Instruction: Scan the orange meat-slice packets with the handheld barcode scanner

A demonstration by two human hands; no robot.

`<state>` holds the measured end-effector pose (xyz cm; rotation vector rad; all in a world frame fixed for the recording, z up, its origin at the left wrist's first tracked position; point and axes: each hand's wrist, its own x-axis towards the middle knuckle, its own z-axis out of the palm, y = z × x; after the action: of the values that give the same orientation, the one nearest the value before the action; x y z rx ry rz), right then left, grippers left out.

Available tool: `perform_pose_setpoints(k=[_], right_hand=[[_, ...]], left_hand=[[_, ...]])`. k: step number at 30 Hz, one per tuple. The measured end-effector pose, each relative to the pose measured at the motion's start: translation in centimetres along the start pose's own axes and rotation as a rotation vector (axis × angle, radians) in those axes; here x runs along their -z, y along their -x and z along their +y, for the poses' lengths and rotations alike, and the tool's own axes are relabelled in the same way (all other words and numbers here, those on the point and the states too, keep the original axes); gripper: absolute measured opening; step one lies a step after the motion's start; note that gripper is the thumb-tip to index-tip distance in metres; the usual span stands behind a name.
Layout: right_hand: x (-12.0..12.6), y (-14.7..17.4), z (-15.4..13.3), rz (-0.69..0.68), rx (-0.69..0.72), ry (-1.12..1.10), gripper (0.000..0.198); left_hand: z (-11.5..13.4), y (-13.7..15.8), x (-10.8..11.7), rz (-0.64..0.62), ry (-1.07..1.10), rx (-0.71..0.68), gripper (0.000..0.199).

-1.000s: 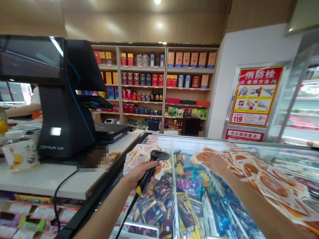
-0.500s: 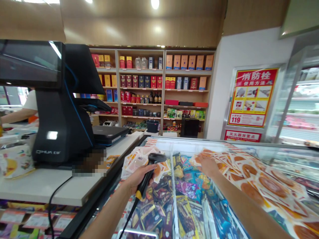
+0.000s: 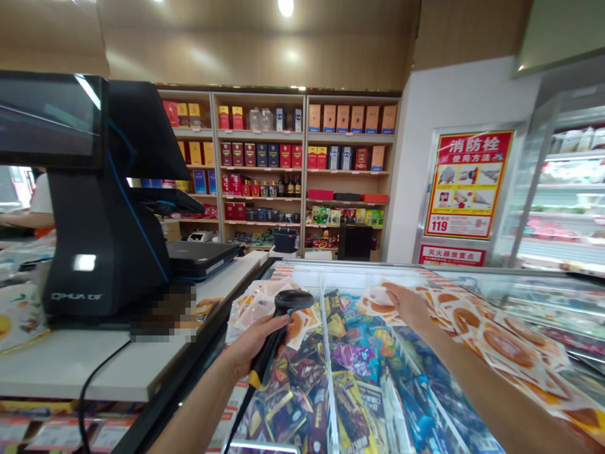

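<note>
My left hand (image 3: 259,343) is wrapped round the grip of a black and yellow barcode scanner (image 3: 269,353), its head pointing up and away over the freezer lid. Beneath the scanner head lies a loose pile of flat clear packets (image 3: 250,306) with orange-brown round contents. My right hand (image 3: 410,306) is closed at the edge of a similar flat packet (image 3: 378,299) at the near end of a second spread; its fingertips are partly hidden. More of these packets (image 3: 508,347) overlap in a long row along the right side, under and beside my right forearm.
Below the glass, a chest freezer holds wrapped ice creams (image 3: 352,359) parted by a white wire divider (image 3: 327,353). A till (image 3: 108,208) stands on the white counter (image 3: 108,366) at left. Shelves of boxed bottles (image 3: 265,154) line the back. A co-worker's arm (image 3: 23,219) shows at far left.
My right hand has moved a little right and its fingers have drawn in on a packet. The scanner is slightly lower and to the left, as the view shifts.
</note>
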<state>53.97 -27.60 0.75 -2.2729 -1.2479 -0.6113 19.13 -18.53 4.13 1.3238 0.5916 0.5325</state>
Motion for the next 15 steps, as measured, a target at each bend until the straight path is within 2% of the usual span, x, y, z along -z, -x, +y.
perform_pose_setpoints(k=[3, 5, 11, 15], right_hand=[[-0.3, -0.2, -0.8, 0.106, -0.121, -0.136, 0.04], [-0.9, -0.1, -1.8, 0.116, -0.179, -0.247, 0.041], [-3.0, 0.9, -5.6, 0.118, -0.163, -0.472, 0.044], [-3.4, 1.3, -7.1, 0.095, -0.143, -0.515, 0.046]], left_hand=[[0.0, 0.2, 0.0, -0.028, -0.011, 0.005, 0.027], [0.1, 0.5, -0.1, -0.05, -0.007, 0.004, 0.027], [0.9, 2.3, -0.1, -0.07, 0.015, 0.007, 0.024], [1.3, 3.0, 0.2, -0.061, 0.026, -0.006, 0.022]])
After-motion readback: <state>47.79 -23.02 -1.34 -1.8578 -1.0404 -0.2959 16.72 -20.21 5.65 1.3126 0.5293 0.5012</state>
